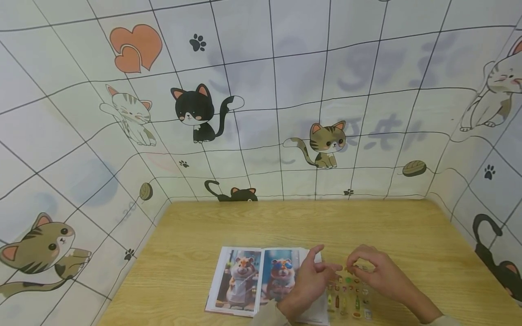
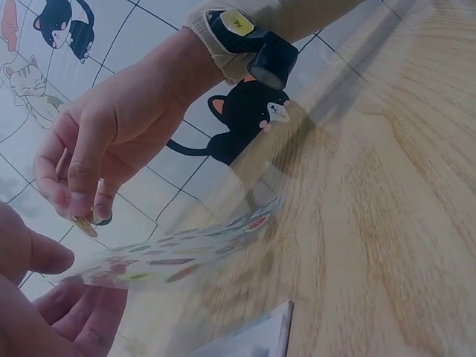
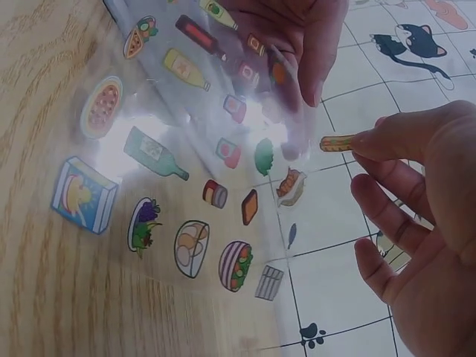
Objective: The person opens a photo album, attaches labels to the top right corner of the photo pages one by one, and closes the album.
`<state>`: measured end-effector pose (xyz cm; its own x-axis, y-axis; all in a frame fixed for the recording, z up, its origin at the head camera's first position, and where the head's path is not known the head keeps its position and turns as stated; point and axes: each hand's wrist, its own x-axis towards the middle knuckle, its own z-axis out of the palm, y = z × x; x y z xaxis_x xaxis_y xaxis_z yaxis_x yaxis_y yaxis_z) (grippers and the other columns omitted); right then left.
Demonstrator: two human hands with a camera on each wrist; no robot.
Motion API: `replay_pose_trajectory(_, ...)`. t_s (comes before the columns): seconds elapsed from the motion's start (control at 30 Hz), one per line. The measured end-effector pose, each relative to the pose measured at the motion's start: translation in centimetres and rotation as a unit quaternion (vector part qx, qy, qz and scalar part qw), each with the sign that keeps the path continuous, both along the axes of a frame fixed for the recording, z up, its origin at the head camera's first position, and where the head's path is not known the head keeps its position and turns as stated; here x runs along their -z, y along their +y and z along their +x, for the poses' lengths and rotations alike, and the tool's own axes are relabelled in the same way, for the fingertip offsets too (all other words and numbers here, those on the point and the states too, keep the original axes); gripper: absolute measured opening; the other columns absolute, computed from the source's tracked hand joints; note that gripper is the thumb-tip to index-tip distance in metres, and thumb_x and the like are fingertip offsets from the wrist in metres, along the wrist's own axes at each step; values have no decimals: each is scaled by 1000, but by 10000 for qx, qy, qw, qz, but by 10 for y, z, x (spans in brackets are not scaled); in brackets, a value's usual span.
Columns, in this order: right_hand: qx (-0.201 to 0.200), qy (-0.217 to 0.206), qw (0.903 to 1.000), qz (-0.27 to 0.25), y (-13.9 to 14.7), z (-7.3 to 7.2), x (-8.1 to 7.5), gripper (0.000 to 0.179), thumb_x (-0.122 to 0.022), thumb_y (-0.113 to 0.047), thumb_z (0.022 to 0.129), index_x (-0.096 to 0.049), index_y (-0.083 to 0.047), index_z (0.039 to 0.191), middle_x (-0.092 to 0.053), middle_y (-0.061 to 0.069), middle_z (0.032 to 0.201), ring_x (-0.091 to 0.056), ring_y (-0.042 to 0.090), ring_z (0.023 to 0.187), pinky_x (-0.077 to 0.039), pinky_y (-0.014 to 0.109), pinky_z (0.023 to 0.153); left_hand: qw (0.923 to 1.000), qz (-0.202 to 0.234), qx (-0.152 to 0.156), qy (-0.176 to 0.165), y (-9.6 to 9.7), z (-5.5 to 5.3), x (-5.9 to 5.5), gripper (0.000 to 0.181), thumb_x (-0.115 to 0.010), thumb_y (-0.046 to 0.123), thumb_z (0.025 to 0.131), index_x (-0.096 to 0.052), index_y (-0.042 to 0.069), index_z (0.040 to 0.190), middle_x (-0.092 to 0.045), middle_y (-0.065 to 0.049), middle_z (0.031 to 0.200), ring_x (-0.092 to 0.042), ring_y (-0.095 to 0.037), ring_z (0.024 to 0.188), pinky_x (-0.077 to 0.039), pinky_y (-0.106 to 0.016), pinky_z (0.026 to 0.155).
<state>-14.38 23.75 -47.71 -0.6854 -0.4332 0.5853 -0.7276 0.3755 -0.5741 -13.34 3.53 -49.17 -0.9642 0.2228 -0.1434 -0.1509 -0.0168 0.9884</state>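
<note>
Wood-grain tabletop (image 1: 195, 226) is spreading beneath the work, and white grid-patterned fabric walls (image 1: 253, 54) printed with cartoon cats, paw prints and yarn balls are enclosing it on three visible sides. An open hamster picture album (image 1: 261, 280) is lying flat near the person, beside a clear sticker sheet (image 3: 201, 186) of bottles, bowls and other foods, which is bowing up off the wood. The left hand (image 1: 307, 276) is reaching its extended fingers under the sheet's edge, its thumb standing apart from them. The right hand (image 1: 381, 271) is hovering over the sheet, pinching a small yellowish food sticker (image 3: 336, 143) between thumb and forefinger; its other fingers are bending loosely.
</note>
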Motion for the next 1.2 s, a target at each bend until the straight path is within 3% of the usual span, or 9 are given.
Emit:
replay_pose_trajectory(0.23, 116, -182, 9997, 72, 1, 2, -3, 39, -78, 12, 74, -66, -20, 92, -67, -8, 88, -62, 6, 83, -50, 19, 76, 9999, 53, 100, -32, 0, 0, -2, 65, -63, 7, 92, -34, 10, 150, -76, -4, 101, -71, -17, 86, -48, -24, 68)
replay_pose_trajectory(0.43, 51, -172, 9998, 22, 1, 1, -4, 39, -77, 13, 74, -66, -19, 92, -67, -6, 89, -63, 7, 83, -50, 17, 77, 9997, 206, -24, -146, 1, -1, 0, 68, -66, 5, 90, -34, 10, 150, -74, -7, 106, -71, -21, 91, -47, -23, 63)
replay_pose_trajectory(0.7, 46, -271, 9996, 10, 4, 2, -1, 38, -77, 13, 74, -66, -18, 92, -67, -5, 89, -63, 7, 84, -51, 19, 77, 9997, 68, -35, -251, 4, 0, 4, 69, -66, 7, 90, -34, 15, 151, -71, -5, 113, -68, -18, 94, -53, -30, 73)
replay_pose_trajectory(0.9, 67, -501, 9987, 1, 6, 2, 0, 35, -76, 11, 77, -65, -18, 92, -68, -3, 90, -63, 7, 86, -52, 22, 78, 9995, 72, 178, -265, 5, 1, 6, 75, -66, 8, 90, -27, 13, 154, -66, -10, 123, -68, -22, 101, -55, -40, 83)
replay_pose_trajectory(1.2, 4, -669, 9978, 23, 6, 4, 1, 33, -74, 11, 80, -65, -18, 92, -68, -3, 89, -63, 8, 85, -53, 24, 76, 9955, -517, 692, -390, 7, 2, 4, 89, -67, 9, 88, -13, 17, 159, -51, -17, 143, -57, -30, 124, -48, -51, 100)
